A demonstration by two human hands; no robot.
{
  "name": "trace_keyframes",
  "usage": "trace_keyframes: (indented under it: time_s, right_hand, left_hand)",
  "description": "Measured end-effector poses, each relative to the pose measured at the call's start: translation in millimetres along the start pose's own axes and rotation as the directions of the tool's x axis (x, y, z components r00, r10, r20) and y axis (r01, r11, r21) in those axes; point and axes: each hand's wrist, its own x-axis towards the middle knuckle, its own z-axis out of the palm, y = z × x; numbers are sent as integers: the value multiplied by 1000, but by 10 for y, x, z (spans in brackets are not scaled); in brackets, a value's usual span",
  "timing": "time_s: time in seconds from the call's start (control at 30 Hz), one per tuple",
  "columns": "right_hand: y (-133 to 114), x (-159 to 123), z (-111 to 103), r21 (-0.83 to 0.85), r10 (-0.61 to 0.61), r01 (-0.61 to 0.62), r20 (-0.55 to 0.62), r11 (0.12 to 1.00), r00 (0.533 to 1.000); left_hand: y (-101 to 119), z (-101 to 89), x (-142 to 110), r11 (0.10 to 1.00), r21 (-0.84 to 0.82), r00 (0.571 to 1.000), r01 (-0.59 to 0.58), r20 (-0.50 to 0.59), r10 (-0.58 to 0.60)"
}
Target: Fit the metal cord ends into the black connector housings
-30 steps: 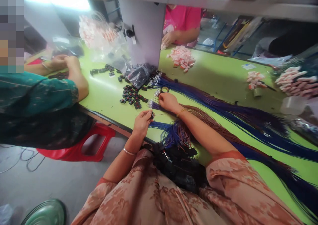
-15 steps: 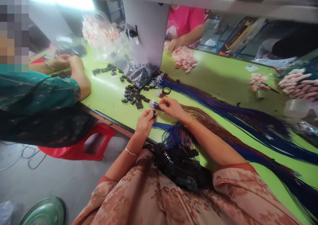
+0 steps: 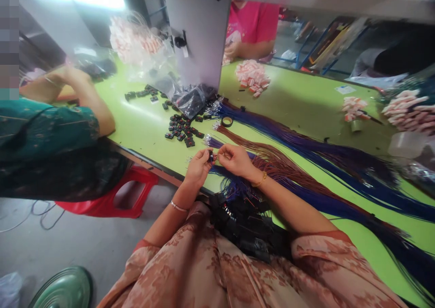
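My left hand (image 3: 198,168) pinches a small black plastic connector (image 3: 211,156) between thumb and fingertips, above the table's front edge. Close on its right, my right hand (image 3: 236,160) is closed in a pinch on a thin wire whose tip points at the connector; most of this wire is hidden by the fingers. Beyond my hands lie bundles of brown wires (image 3: 244,141) and blue-purple wires (image 3: 288,133) with metal terminals at their left ends. Loose black connectors (image 3: 181,129) are scattered to the left of the bundles.
A roll of tape (image 3: 226,122) stands near the wire ends. Black connectors with wires (image 3: 248,226) are heaped at my lap. A plastic bag (image 3: 192,100) lies by the upright panel (image 3: 200,40). Co-workers sit left and opposite, near pink-white pieces (image 3: 252,76). A red stool (image 3: 129,194) stands left.
My right hand has come down from the wire ends to the connector in my left hand. The left co-worker's arms have shifted left and the opposite co-worker's hand has drawn back.
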Motion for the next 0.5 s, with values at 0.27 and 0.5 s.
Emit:
trace_keyframes:
  time_s: [0.27, 0.5]
  right_hand:
    - [-5, -40, 10, -197, -97, 94, -3, 976, 995]
    - [34, -51, 61, -322, -152, 158, 44, 934, 987]
  left_hand:
    - [9, -21, -4, 1000, 12, 1000, 9, 8, -9]
    - [-45, 2, -20, 999, 45, 998, -11, -66, 14]
